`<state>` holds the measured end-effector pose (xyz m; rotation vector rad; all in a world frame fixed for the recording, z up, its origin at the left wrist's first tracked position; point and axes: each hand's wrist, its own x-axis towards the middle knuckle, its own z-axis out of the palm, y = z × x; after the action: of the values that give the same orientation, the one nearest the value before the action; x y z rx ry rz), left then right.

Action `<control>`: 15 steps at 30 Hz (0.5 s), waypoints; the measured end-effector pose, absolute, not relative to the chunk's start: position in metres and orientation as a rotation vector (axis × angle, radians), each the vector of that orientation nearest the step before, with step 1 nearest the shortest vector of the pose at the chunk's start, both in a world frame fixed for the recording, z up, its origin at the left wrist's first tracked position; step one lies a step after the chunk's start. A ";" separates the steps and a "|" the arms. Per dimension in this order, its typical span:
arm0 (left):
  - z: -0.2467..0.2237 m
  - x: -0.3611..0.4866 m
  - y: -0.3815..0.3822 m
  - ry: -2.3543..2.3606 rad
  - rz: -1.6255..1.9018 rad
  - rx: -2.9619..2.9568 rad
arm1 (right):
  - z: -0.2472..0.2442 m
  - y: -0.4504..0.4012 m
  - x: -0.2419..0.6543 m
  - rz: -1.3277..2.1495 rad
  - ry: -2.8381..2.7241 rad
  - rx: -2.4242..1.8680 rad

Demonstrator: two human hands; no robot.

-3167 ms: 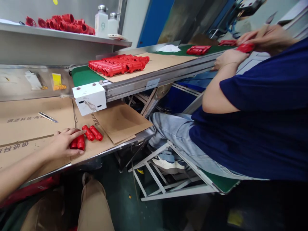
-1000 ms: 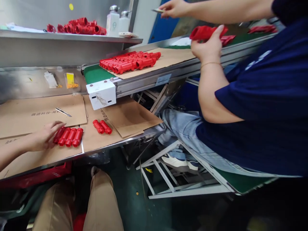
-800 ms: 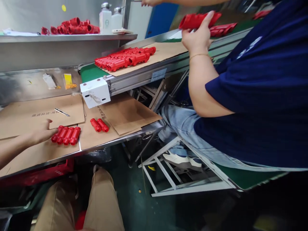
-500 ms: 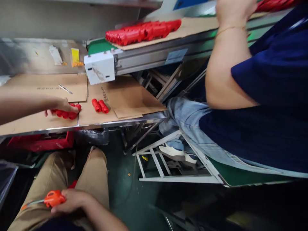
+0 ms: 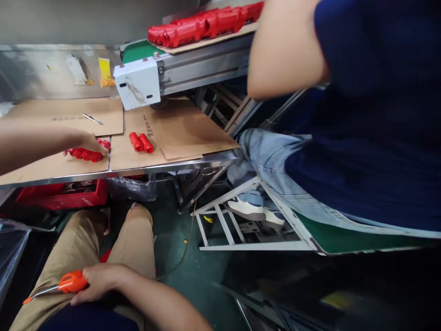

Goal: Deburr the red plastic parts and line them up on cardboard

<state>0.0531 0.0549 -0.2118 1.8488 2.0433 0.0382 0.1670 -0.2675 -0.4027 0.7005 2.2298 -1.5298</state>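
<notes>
At the left of the table, my left hand is closed around a row of several short red plastic tubes that lie side by side on the cardboard. Part of the row is hidden behind the hand. Two more red tubes lie together to the right of that hand. Down at my lap, my right hand is closed on an orange-handled tool with a thin metal shaft and an orange tip. The shaft points left across my thigh.
A pen rests on the cardboard. Behind it, a conveyor carries many red parts. A co-worker in a dark blue shirt sits close on the right. Under the table stands a red crate.
The view has shifted slightly, and the co-worker's arm has moved left. My left hand stays on the red tubes; my right hand keeps hold of the orange-handled tool.
</notes>
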 end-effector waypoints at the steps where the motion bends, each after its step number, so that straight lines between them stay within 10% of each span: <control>1: -0.211 0.054 0.052 2.098 -0.022 1.795 | -0.403 -0.266 0.166 -1.533 2.231 0.671; 15: -0.189 0.065 0.005 2.101 0.200 1.701 | -0.420 -0.262 0.133 -1.631 2.007 0.756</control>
<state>0.0647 0.0049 -0.1894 1.7014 2.1010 0.1999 0.1328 -0.2620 -0.4205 0.7557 2.0071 -1.6309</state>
